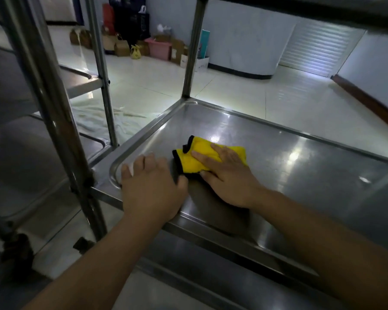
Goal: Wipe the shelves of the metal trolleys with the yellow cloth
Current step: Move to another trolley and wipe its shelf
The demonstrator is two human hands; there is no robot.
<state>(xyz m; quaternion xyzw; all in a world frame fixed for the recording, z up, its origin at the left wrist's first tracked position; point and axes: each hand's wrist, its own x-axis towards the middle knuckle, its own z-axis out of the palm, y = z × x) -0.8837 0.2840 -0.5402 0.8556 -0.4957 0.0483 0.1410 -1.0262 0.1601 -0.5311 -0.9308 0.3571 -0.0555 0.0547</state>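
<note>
While pressed flat beneath the right hand (227,175), yellow cloth (202,156) on shelf (300,166), grip flat, left hand (151,191) spread alongside.

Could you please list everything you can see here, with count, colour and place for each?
Yellow cloth with black edging: one, folded, on the middle shelf under the right hand.
Stainless steel trolley shelf: one, silver, centre, with a raised rim.
Second metal trolley: one, silver, on the left, beside the first.
White crumpled cloth: one, on the floor behind the trolleys.
Pink plastic basket: one, against the far wall.
Brown cardboard boxes: several, along the far wall.
Yellow bag: one, by the boxes.
White tiled floor: beyond the trolleys.
Left hand: one, resting flat on the shelf's near left corner.
Right hand: one, pressing the cloth.
</note>
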